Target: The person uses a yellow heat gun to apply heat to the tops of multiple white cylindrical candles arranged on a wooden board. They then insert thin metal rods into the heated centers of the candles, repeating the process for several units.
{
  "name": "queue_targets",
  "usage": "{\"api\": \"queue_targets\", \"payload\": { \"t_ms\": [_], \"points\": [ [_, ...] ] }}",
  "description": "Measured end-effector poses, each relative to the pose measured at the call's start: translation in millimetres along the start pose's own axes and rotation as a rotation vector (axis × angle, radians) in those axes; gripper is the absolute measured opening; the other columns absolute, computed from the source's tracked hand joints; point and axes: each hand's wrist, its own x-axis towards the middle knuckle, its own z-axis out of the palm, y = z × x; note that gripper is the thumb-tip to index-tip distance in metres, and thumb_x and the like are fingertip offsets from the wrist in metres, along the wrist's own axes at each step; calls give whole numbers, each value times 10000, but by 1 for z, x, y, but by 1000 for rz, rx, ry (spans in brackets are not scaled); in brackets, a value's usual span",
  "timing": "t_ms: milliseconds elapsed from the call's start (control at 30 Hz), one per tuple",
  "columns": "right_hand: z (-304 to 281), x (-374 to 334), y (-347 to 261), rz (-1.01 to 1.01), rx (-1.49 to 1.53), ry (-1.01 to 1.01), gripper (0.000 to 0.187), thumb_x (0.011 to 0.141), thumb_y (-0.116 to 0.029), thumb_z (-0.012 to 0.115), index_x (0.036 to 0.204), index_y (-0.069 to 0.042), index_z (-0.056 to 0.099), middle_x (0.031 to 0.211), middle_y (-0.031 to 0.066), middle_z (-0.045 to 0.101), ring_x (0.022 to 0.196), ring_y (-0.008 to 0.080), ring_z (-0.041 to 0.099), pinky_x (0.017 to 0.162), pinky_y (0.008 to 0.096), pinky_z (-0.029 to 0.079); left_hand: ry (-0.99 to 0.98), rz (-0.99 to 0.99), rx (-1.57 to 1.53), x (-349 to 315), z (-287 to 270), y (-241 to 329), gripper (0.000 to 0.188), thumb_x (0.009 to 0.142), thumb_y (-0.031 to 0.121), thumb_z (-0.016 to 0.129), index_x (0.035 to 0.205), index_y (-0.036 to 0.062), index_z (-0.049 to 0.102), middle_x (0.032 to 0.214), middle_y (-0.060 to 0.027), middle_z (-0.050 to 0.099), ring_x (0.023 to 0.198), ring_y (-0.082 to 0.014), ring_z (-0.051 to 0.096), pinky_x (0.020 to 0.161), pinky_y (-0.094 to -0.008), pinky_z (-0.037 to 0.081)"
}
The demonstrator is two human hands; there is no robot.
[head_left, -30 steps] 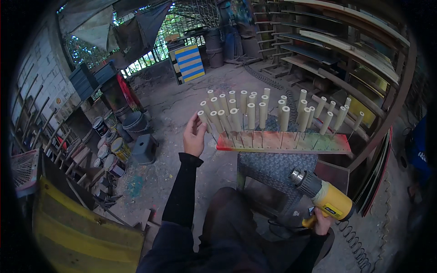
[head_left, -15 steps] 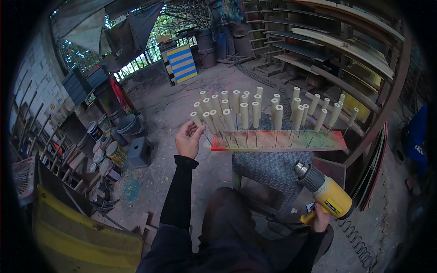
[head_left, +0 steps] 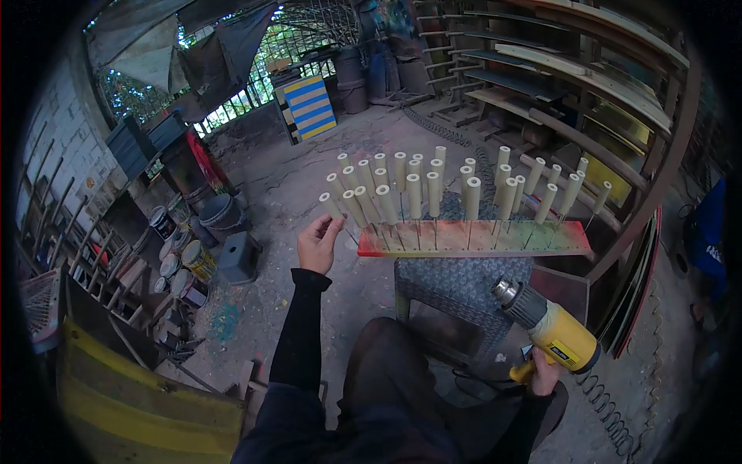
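My right hand point(head_left: 546, 374) grips the handle of a yellow heat gun point(head_left: 562, 334), whose metal nozzle points up and left. My left hand point(head_left: 317, 244) is closed in a pinch at the lower end of the leftmost cream tube point(head_left: 331, 206), which leans outward to the left. Several similar hollow tubes point(head_left: 415, 189) stand on thin rods above a long board point(head_left: 471, 241) stained red and green. Some rods lean, others are nearly upright. Beneath the board is a grey patterned plastic stool point(head_left: 471, 290). The fingers partly hide the held tube's base.
Paint cans point(head_left: 189, 286), a dark bucket point(head_left: 222, 215) and a small grey stool point(head_left: 238, 258) stand at left. A wooden rack point(head_left: 630, 151) with boards rises at right. Coiled hose point(head_left: 610, 417) lies beside my right arm. A blue-and-tan striped panel point(head_left: 311, 108) leans at the back.
The leftmost tube has tilted slightly further left, with my left fingers at its lower end. The heat gun's nozzle has shifted slightly left.
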Motion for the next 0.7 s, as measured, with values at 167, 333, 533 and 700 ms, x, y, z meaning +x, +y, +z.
{"api": "queue_targets", "payload": {
  "t_ms": [167, 333, 533, 700],
  "points": [
    [2, -3, -7, 4, 39, -13, 197, 809, -25, 635, 986, -5, 552, 828, 58, 591, 700, 151, 571, 626, 269, 455, 17, 29, -49, -2, 2, -6, 257, 853, 80, 645, 1068, -53, 596, 977, -82, 655, 886, -112, 599, 810, -249, 471],
    [-11, 0, -7, -41, 75, 23, 284, 784, 1, 652, 1044, -13, 540, 882, 62, 599, 749, 154, 587, 671, 260, 465, 14, 16, 6, -6, -1, -21, 249, 851, 55, 638, 1074, -46, 593, 952, -67, 645, 868, -111, 594, 787, -243, 474],
    [-11, 9, -30, -76, 146, 339, 280, 807, -77, 663, 1039, -31, 513, 831, 40, 567, 671, 143, 560, 609, 279, 464, 41, 44, -19, -14, 0, -31, 250, 883, 121, 614, 1057, -58, 590, 901, -66, 640, 792, -113, 597, 704, -253, 488],
    [-31, 13, -42, -107, 194, 491, 266, 815, -124, 673, 1018, -44, 523, 799, 28, 561, 653, 132, 556, 600, 270, 464, 325, 4, -5, -47, 16, -36, 187, 911, 141, 577, 1001, -21, 593, 823, -46, 616, 648, -73, 539, 572, -216, 441]
  ]
}}
